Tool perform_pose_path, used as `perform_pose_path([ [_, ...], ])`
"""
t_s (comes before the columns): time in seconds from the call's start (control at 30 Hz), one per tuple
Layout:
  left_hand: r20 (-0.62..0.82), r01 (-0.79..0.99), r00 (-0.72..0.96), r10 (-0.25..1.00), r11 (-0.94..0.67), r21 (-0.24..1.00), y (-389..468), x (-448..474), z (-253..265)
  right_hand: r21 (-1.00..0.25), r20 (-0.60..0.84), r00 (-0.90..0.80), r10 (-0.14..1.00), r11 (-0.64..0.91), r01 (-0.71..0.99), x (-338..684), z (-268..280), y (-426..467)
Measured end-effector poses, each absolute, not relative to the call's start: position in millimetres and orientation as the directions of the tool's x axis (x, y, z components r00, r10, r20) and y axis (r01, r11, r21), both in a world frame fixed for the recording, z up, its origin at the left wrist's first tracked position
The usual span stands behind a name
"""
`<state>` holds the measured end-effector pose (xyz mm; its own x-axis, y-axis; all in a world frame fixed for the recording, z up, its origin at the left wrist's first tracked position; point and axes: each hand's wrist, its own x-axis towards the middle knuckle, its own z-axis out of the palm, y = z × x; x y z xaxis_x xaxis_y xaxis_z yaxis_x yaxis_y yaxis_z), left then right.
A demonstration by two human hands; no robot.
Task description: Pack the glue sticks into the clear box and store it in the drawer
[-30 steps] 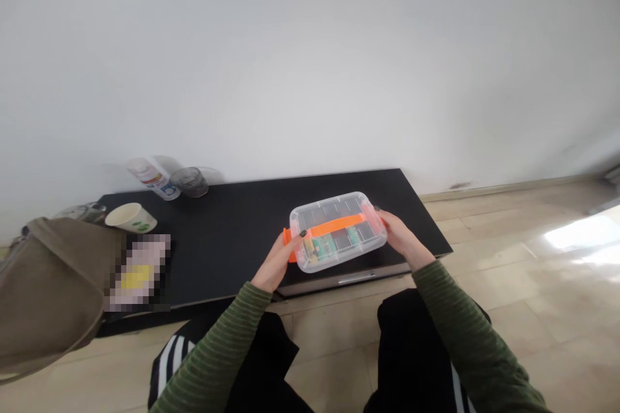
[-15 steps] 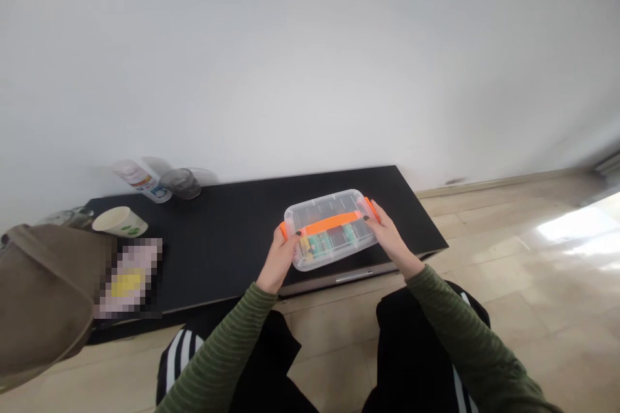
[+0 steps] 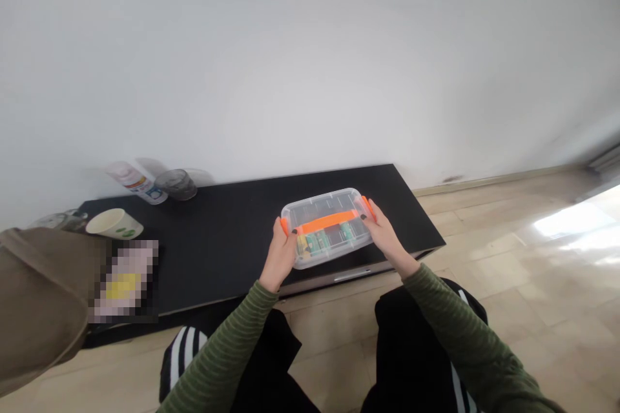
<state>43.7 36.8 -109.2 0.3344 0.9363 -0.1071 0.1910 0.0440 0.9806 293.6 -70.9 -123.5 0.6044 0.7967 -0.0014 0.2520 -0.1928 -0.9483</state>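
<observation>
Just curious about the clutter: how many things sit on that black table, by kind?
Clear box with orange clips: 1
Paper cup: 1
Glass tumbler: 1
Spray can: 1
Glass jar, partly hidden: 1
Total: 5

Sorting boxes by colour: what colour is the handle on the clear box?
Orange, on the clear box lid, clearest in the head view.

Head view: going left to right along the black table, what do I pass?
Brown bag → paper cup → spray can → glass → left hand → clear box → right hand.
</observation>
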Motion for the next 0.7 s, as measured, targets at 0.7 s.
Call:
perform_pose_path([
  [0.7,-0.132,0.107,0.248,0.960,0.108,0.988,37.6,48.9,-116.9,-0.910,0.170,0.577,0.799,-0.097,0.403,289.3,-116.9,-72.0],
])
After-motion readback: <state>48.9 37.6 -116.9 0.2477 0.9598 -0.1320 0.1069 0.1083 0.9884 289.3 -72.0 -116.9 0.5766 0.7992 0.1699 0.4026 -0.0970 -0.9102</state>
